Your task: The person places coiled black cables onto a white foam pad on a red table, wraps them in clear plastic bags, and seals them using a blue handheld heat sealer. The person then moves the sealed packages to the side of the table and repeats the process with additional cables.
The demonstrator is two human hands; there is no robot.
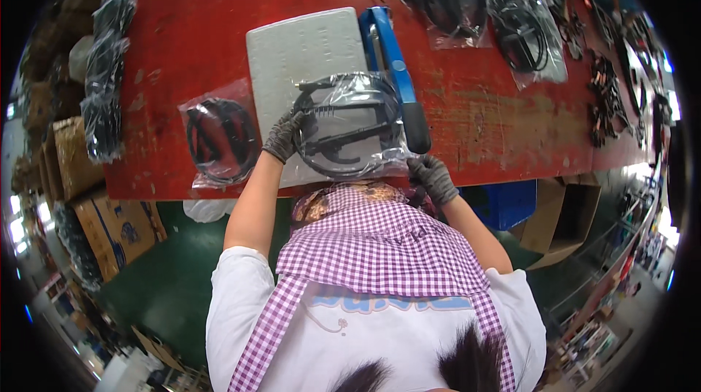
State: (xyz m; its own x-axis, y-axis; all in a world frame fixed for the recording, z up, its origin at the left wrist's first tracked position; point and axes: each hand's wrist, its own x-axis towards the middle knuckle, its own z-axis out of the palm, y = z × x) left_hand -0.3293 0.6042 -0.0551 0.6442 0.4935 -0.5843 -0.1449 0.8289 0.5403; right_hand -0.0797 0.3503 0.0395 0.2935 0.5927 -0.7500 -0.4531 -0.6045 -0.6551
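Observation:
A clear plastic bag (pixel 391 84) with a coiled black cable and black plastic parts (pixel 350 132) inside lies over the near end of a white foam board (pixel 303 48). Grey gloves cover both hands. At the bag's left side, my left hand (pixel 285 135) grips the plastic with bent fingers. My right hand (pixel 434 179) pinches the lower right corner of the bag near the table's front edge. Beside the board lies a long blue metal tool (pixel 396 63) with a black handle (pixel 415 127). Another bagged black cable (pixel 219 140) rests left of my left hand.
The red table (pixel 190 34) has a worn top. Bagged cables (pixel 453 1) pile up at the far right, with loose cables (pixel 606 92) beyond. Black packets (pixel 106 85) line the left edge. Cardboard boxes (pixel 558 220) and a blue bin (pixel 507 203) stand below the front edge.

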